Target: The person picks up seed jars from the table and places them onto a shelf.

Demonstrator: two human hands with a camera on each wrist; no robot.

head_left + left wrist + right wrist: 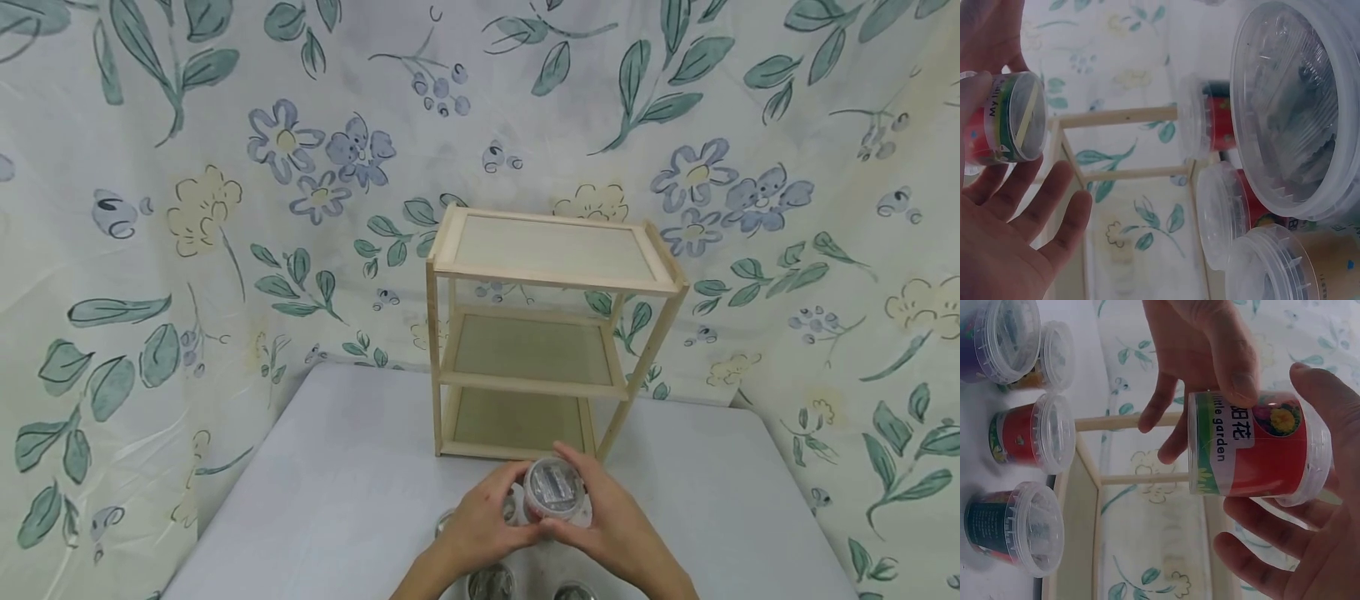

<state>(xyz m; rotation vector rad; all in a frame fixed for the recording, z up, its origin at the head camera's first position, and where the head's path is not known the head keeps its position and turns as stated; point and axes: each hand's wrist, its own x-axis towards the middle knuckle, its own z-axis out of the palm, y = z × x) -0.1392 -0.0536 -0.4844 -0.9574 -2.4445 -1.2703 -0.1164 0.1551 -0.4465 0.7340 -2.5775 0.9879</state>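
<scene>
Both hands hold a small plastic planting tub (pixel 553 487) in front of the wooden shelf. Its clear lid shows in the head view. A red label with a flower picture and "little garden" lettering wraps the tub (pixel 1254 447) in the right wrist view. My left hand (pixel 483 517) grips its left side, thumb and fingers curved round it. From the right, my right hand (pixel 611 521) grips it between thumb and fingers. Below the hands, similar lidded tubs stand on the table, including one tub (pixel 491 583) partly cut off by the frame edge.
A three-tier wooden shelf (pixel 528 385) stands at the back of the white table (pixel 337 475). Floral cloth (pixel 300 275) hangs behind and at the sides. Several more tubs are near the hands, among them a red-labelled tub (pixel 1022 434) and a dark-labelled tub (pixel 997 519).
</scene>
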